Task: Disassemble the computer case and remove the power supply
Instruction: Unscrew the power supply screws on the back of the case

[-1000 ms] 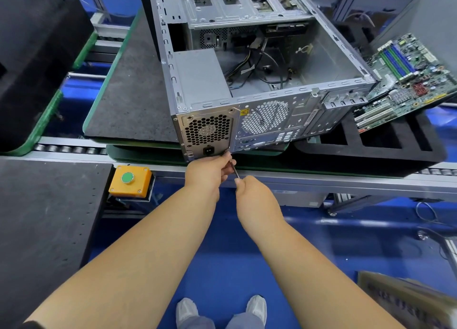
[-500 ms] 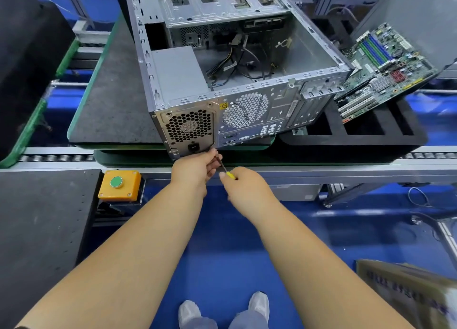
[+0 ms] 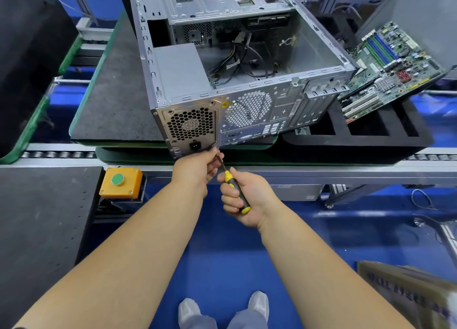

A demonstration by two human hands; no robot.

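1. Blue flooring lies under a roller conveyor (image 3: pixel 49 154); the computer case (image 3: pixel 247 86) lies on its side on a grey pallet mat (image 3: pixel 111 101), its rear panel overhanging the mat's near edge.
2. Done: side panel off, interior exposed; a motherboard (image 3: pixel 395 66) rests outside on a black foam tray (image 3: pixel 371 136).
3. Left: the power supply (image 3: pixel 183 74) sits in the case's near-left corner, cables apparently attached.
4. Right hand (image 3: pixel 247 200) grips a screwdriver (image 3: pixel 233 187); left hand (image 3: pixel 197 168) pinches its shaft at the supply's lower rear corner.
5. Nearby: an orange button box (image 3: pixel 121 183) and a cardboard box (image 3: pixel 408 294); neither obstructs.
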